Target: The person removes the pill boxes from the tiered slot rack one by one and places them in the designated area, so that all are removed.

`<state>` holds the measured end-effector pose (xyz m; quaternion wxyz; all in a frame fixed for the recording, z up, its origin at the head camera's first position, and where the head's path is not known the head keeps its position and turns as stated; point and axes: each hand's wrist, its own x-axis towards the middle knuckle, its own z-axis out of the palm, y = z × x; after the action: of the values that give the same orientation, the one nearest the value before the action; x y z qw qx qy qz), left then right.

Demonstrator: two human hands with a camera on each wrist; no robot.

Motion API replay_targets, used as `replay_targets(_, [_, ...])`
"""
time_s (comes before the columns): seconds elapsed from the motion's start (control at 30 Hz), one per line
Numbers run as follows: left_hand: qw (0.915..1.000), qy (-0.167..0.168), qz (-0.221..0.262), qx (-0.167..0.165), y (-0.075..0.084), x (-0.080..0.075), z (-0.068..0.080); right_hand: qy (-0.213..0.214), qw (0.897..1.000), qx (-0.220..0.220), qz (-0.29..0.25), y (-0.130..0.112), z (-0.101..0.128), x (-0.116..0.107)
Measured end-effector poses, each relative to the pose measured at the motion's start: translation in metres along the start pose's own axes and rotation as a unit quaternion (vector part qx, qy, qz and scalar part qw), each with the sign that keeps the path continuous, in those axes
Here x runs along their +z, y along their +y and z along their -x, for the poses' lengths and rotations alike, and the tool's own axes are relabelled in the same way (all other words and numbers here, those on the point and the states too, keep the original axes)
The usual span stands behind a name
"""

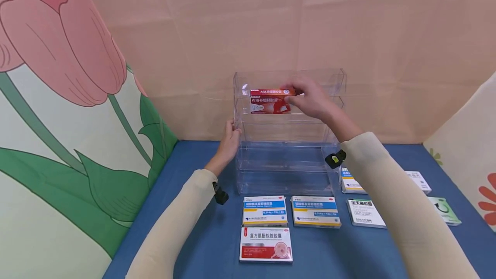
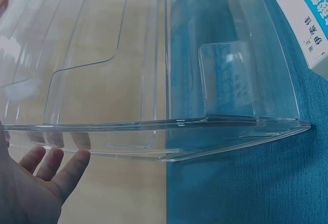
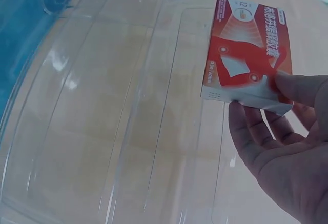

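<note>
My right hand (image 1: 311,100) pinches a red and white medicine box (image 1: 269,102) between thumb and fingers, at the upper tiers of a clear plastic tiered rack (image 1: 286,169). In the right wrist view the box (image 3: 248,55) is tilted, thumb on its printed face and fingers beneath. Whether it touches the rack is unclear. My left hand (image 1: 228,141) touches the rack's left side. The left wrist view shows its fingertips (image 2: 77,165) resting on the outside of the clear side wall; its thumb is hidden there.
Blue and white medicine boxes (image 1: 265,211) lie before the rack, with a red and white box (image 1: 265,244) nearer. To the right lie a white box (image 1: 365,212), a green one (image 1: 445,210) and others, partly behind my right arm. A pink curtain (image 1: 193,55) hangs behind.
</note>
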<state>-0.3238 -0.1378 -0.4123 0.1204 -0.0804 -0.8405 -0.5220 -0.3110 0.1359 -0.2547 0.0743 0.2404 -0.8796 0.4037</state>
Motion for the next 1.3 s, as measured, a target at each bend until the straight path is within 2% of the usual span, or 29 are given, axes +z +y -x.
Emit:
replay_targets(0.4, [1.0000,0.005,0.005,0.006,0.000,0.002,-0.002,-0.037,0.999,0.028,-0.018,0.007,0.024,-0.004])
replay_targets(0.8, [0.9999,0.002,0.009,0.011,0.002,0.003,-0.001,-0.056,0.998,0.018,-0.006,0.021,0.051,-0.006])
replay_targets(1.07, [0.9999,0.006,-0.002,0.015,0.001,0.002,0.001,-0.074,0.997,0.037,-0.011,0.030,0.068,-0.004])
replay_targets(1.3, [0.9998,0.004,0.000,0.019,0.000,0.003,0.000,-0.095,0.995,0.025,-0.016,0.034,0.078,-0.004])
